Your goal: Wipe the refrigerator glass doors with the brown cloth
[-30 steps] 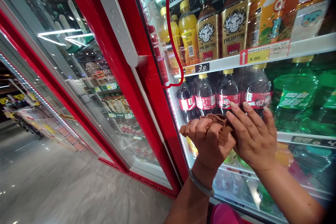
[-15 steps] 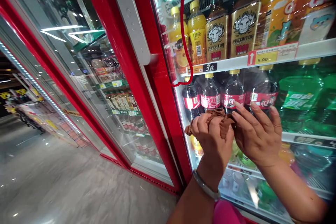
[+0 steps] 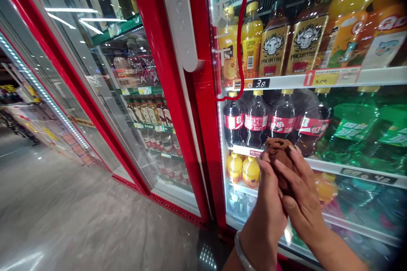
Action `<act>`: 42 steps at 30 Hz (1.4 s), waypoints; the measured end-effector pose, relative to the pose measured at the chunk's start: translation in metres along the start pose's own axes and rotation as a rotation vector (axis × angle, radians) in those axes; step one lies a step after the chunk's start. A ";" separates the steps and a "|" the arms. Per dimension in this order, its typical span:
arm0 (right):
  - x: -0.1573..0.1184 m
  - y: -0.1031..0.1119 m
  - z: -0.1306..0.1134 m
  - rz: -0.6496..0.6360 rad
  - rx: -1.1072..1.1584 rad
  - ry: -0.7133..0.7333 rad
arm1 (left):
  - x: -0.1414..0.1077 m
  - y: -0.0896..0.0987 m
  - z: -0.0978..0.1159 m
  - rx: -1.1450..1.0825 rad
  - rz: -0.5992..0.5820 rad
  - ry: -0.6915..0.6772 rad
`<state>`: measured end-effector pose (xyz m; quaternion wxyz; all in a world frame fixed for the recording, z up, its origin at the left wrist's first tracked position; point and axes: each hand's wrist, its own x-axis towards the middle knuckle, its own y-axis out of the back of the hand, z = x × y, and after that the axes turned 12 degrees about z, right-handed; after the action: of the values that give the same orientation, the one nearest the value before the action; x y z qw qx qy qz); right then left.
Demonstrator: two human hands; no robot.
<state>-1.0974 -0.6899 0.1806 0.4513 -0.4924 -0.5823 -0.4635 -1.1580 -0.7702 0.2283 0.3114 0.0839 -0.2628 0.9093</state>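
A crumpled brown cloth (image 3: 277, 152) is bunched between my two hands in front of the glass door of a drinks fridge. My left hand (image 3: 270, 194), with a pale bangle (image 3: 243, 252) at its wrist, is closed round the cloth from the left and below. My right hand (image 3: 300, 190) presses on the cloth from the right, its fingers wrapped over it. Part of the cloth is hidden inside the hands. Behind the glass, cola bottles (image 3: 282, 123) stand on the shelf just past my fingertips.
A red door frame (image 3: 206, 135) with a grey vertical handle (image 3: 179, 17) runs left of my hands. Above the cola are juice bottles (image 3: 251, 42) and gold-labelled bottles (image 3: 272, 48); green bottles (image 3: 354, 123) stand at right. A second glass-door fridge and grey floor (image 3: 95, 220) lie left.
Both hands have come together and lower, squeezing the cloth into a tighter bundle. Before, my right hand was spread out beside it. The view has shifted slightly.
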 end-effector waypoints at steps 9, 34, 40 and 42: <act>0.065 0.026 0.036 0.141 -0.234 0.187 | 0.000 0.015 0.009 -0.233 -0.296 0.143; 0.032 0.032 0.041 0.041 -0.476 0.311 | -0.001 0.043 -0.076 1.036 -0.300 -0.573; -0.028 0.067 0.059 -0.087 -0.428 0.222 | -0.015 0.053 -0.103 1.120 -0.371 -0.636; -0.009 0.076 0.062 0.062 -0.448 0.098 | -0.018 0.054 -0.109 1.138 -0.381 -0.634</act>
<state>-1.0253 -0.6237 0.1692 0.3725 -0.5750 -0.4268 -0.5903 -1.1754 -0.7579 0.1073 0.2815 0.5423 0.1973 0.7666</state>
